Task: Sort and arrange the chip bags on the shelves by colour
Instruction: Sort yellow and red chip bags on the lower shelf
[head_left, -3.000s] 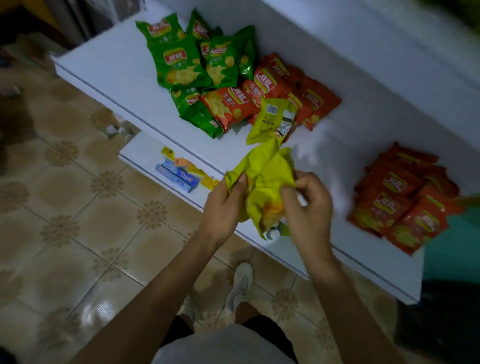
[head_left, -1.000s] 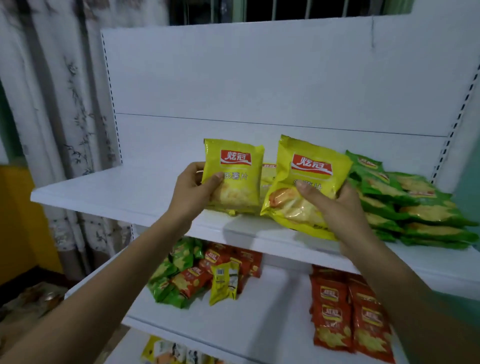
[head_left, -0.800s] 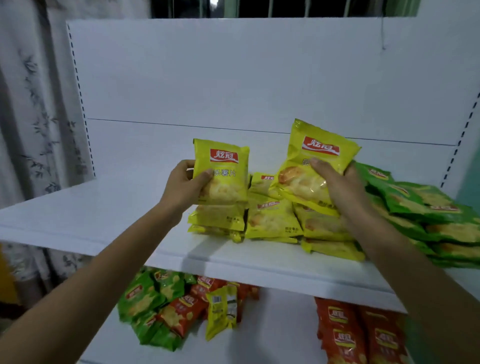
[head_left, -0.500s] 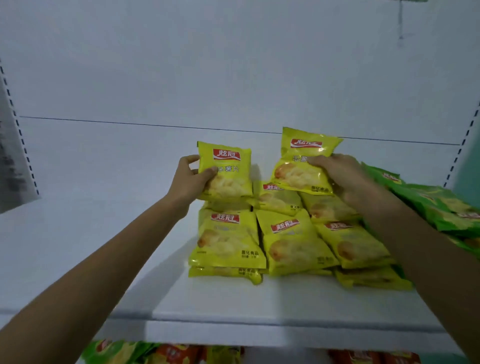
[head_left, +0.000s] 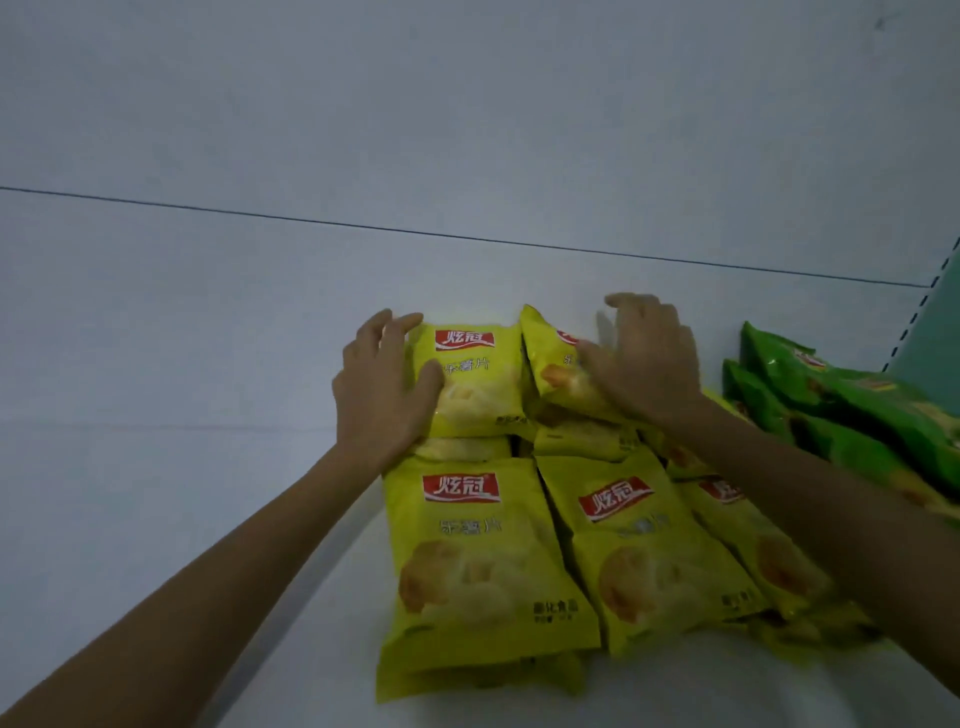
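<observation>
Yellow foil chip bag (head_left: 475, 384), pinched edgewise by the left hand (head_left: 384, 387). Spread right hand (head_left: 641, 358) half hides its yellow neighbour (head_left: 553, 364); green bags (head_left: 852, 410) run off right.

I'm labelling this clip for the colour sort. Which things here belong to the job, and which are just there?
Job: left hand, gripping the left rear yellow bag; right hand, resting on the right rear yellow bag; yellow stack in front; green bags; shelf.
Just there: back panel; slotted upright.

White back panel (head_left: 467, 104) w/ dark seam (head_left: 467, 237) across 12 o'clock; perforated upright (head_left: 922, 306) & teal wall (head_left: 941, 353) at 3 o'clock.
</observation>
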